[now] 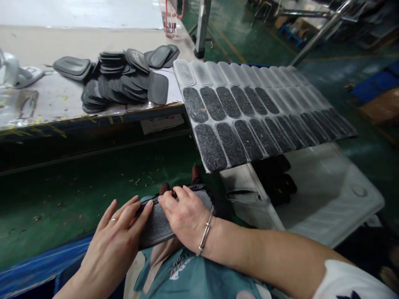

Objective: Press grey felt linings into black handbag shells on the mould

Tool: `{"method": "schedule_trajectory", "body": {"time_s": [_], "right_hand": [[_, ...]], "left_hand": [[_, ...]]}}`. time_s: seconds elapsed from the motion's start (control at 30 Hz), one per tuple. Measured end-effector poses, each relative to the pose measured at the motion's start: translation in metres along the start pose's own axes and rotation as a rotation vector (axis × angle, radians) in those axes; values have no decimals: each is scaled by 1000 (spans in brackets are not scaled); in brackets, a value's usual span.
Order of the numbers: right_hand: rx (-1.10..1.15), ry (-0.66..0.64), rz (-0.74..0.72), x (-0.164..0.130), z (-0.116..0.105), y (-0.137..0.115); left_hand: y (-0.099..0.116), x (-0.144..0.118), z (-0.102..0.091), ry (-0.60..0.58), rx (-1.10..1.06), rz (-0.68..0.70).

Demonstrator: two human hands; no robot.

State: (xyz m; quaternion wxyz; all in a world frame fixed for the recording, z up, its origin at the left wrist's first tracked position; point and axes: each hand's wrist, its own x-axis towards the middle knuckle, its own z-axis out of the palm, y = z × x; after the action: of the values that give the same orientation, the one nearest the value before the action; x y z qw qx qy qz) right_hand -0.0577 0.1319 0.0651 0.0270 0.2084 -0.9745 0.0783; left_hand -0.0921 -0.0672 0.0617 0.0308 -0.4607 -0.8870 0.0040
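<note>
Above my lap lies a grey felt-like, sole-shaped piece with a dark edge (157, 228), perhaps part of a shoe. My left hand (116, 236) grips its left end, thumb on top, with a ring on one finger. Across the upper face lies my right hand (187, 211), its fingers bent over the far edge. A bracelet (205, 236) circles that wrist. The fingertips of both hands nearly meet at the dark rim. The underside of the piece is hidden.
Stacked dark oval pads (121, 83) sit on the worktable (25, 37) ahead. To the right, a tilted board (199, 120) carries rows of dark and whitish rounded pads. Below it stands a white plastic bin (330, 195) with dark items. A clear cup (170, 23) is near the table's far corner.
</note>
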Motion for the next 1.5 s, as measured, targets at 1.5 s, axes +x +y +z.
{"method": "schedule_trajectory", "body": {"time_s": [1.5], "right_hand": [[396, 61, -140, -52, -26, 75]], "left_hand": [[37, -4, -16, 143, -403, -184]]}}
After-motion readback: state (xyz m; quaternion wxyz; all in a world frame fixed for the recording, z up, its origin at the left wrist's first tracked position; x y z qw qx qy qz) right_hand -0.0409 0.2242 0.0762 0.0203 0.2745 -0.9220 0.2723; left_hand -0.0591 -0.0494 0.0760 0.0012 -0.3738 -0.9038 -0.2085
